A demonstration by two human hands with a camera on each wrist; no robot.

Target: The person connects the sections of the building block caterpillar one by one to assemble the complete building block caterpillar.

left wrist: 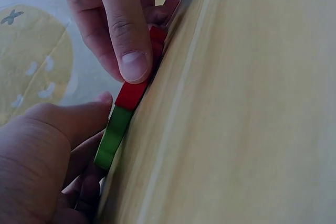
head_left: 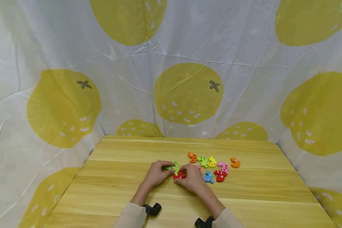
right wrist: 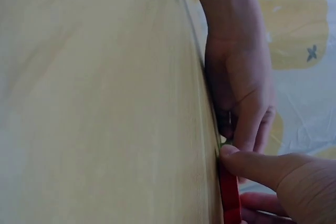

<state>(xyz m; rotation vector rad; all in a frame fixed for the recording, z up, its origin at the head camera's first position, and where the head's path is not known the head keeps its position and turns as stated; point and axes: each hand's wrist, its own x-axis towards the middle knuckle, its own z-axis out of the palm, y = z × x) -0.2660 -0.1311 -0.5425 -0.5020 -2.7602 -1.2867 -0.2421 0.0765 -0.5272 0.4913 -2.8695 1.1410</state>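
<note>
In the head view my left hand (head_left: 156, 173) pinches a green puzzle piece (head_left: 175, 168) with a small face on it, thumb on the near side. My right hand (head_left: 193, 178) grips a red puzzle piece (head_left: 178, 177) marked 2, thumb and fingers at its edges. The two pieces meet edge to edge, the green one farther from me. From the left wrist, the green piece (left wrist: 112, 136) and the red piece (left wrist: 130, 95) show as thick slabs end to end, low against the wooden table (left wrist: 226, 103). The right thumb presses the red piece's side (right wrist: 229, 195) in the right wrist view.
Right of my hands lie several loose pieces: an orange one (head_left: 192, 157), a striped green one (head_left: 202, 161), a yellow one (head_left: 212, 161), a blue one (head_left: 208, 177), pink ones (head_left: 223, 167), a red one (head_left: 220, 176) and an orange one (head_left: 235, 162) marked 10. A lemon-print curtain (head_left: 131, 95) surrounds the table.
</note>
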